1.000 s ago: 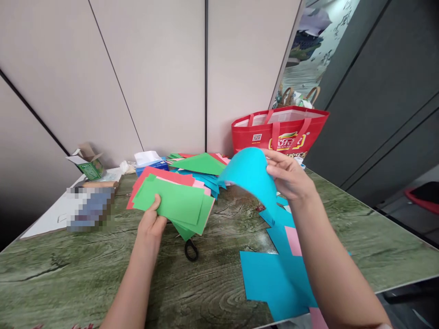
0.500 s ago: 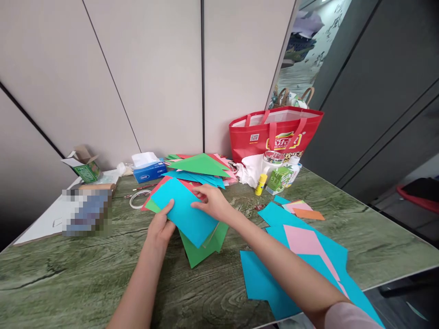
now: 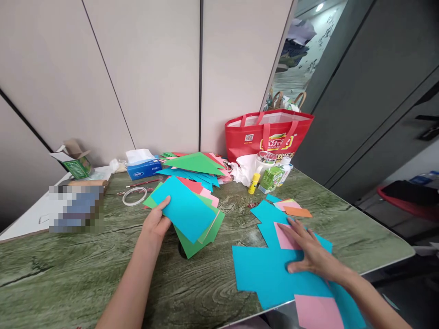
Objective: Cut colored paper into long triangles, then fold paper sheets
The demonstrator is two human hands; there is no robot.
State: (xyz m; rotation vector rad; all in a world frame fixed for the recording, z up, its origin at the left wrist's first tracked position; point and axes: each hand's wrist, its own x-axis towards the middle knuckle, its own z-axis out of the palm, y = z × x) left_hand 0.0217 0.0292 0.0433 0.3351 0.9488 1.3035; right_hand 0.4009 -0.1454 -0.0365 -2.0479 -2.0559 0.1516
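Table: green-brown wood-grain tabletop (image 3: 82, 269), papers in two groups, left and right of a bare strip.
Bag: red printed carrier bag (image 3: 240, 141) at the back, upright, mouth open.
Right-hand spread: overlapping flat bright-blue paper sheets (image 3: 260, 265), the lowest reaching past the near table edge.
Held stack: fanned blue, green, red and pink paper pieces (image 3: 187, 208), blue rectangle uppermost, slanting away from the left hand.
Right hand (image 3: 310, 253): above the spread, fingers extended, thumb well apart from them; nothing clamped between.
Left hand (image 3: 157, 224): clamped on the stack's near-left edge, thumb flat on the blue top piece; fingers beneath mostly hidden. Stack projects beyond the thumb tip.
Pink piece: small pink paper rectangle (image 3: 284, 240) on the blue sheets, partly under the right fingertips. Pressure on it: cannot tell.
Orange piece: narrow orange paper strip (image 3: 297, 212), just beyond those fingertips.
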